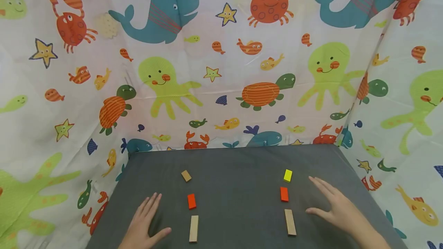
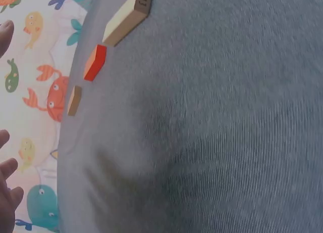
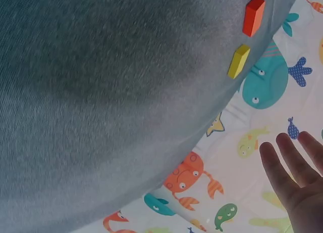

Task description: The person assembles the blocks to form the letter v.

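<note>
The left hand (image 1: pixel 145 220) lies flat with fingers spread on the grey table (image 1: pixel 235 164), beside an orange block (image 1: pixel 191 201) and a long wooden block (image 1: pixel 194 228). The right hand (image 1: pixel 337 206) is also open, holding nothing, near 2 blocks: orange (image 1: pixel 284 194) and yellow (image 1: pixel 288 175).

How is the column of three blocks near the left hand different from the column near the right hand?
The far block differs: the left column ends in a small tan block, the right column in a yellow block. The tan block lies turned at an angle, while the yellow block lies nearly in line with its column. Both columns share an orange middle block (left, right) and a long wooden near block (left, right), all flat on the grey table.
</note>
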